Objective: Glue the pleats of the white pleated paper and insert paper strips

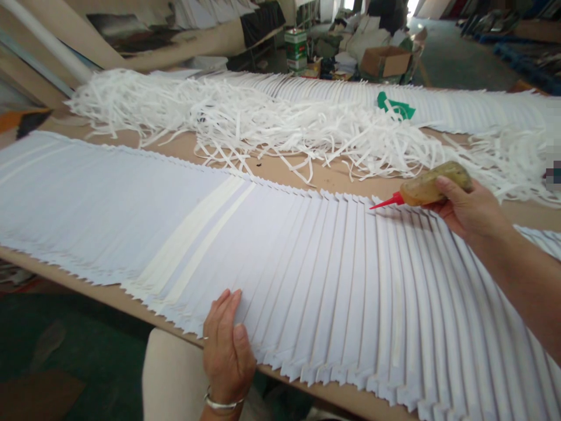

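A long overlapping row of white sheets (315, 257) with notched edges runs along the table. Fingers stretched out, my left hand (228, 345) rests on the near edge of the row and holds nothing. My right hand (475, 213) is wrapped round a squeeze bottle (433, 184) of yellowish liquid, tilted so that its red nozzle (387, 202) points left. The nozzle tip is at the far edge of the sheets; whether it touches them I cannot tell. Pale cream strips cross the sheets between my hands and farther left.
Behind the row lies a tangled heap of white paper strips (263, 117) with a green scrap (397, 106) on it. A second row of sheets (464, 108) stretches along the back. Farther off stand a green tin (295, 49) and a cardboard box (385, 61).
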{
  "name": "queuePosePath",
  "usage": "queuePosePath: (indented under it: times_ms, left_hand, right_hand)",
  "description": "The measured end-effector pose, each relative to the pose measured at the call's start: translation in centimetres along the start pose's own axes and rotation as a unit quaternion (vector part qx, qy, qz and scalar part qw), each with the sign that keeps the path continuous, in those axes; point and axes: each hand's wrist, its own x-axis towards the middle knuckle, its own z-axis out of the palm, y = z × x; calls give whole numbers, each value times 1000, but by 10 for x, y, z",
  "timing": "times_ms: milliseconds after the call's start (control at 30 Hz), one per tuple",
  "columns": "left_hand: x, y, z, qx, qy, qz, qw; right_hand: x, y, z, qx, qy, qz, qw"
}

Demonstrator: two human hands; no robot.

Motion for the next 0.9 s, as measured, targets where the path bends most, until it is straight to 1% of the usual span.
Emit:
queuePosePath:
  times_ms: [67, 233, 667, 800, 900]
  left_hand:
    - [0, 0, 0, -1, -1, -2, 1000]
    - [0, 2, -2, -2, -1, -7, 1000]
    - [1, 1, -3, -1, 0, -13, 1000]
    - [0, 0, -2, -3, -1, -13, 1000]
    - [0, 0, -1, 0, 0, -10, 1000]
  right_hand:
    - [4, 1, 1, -2, 0, 1, 1000]
    - [10, 4, 3, -13, -29, -3, 999]
    - [24, 16, 0, -30, -18, -5, 999]
    - [23, 16, 0, -34, -9, -2, 999]
    - [16, 13, 2, -36, -12, 3, 999]
